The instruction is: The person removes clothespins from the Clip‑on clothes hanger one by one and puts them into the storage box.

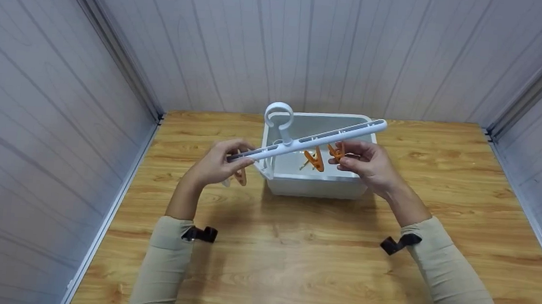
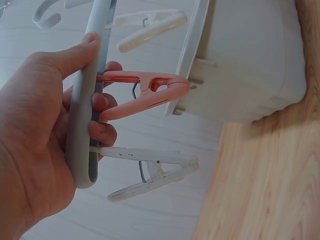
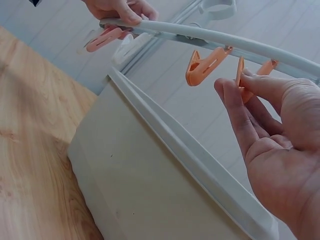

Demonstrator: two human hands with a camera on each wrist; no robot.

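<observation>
With our left hand point(image 1: 216, 165) gripping the hanger point(image 1: 308, 141), our right hand point(image 1: 369, 167) pinches an orange peg point(image 1: 336, 151); we should squeeze squarely

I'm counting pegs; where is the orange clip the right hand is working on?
In the head view, the orange clip hangs under the white hanger bar, right of centre over the white bin, pinched by the right hand.

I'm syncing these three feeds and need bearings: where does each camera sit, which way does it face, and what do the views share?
Head: above, facing forward and down at the table; both sleeved forearms, left hand and right hand show.
Left wrist: beside the left hand, which grips the hanger bar next to the white bin.
Right wrist: behind the right hand, whose fingers pinch an orange clip; the left hand shows far off.
Shared: hanger bar, clips, bin.
</observation>
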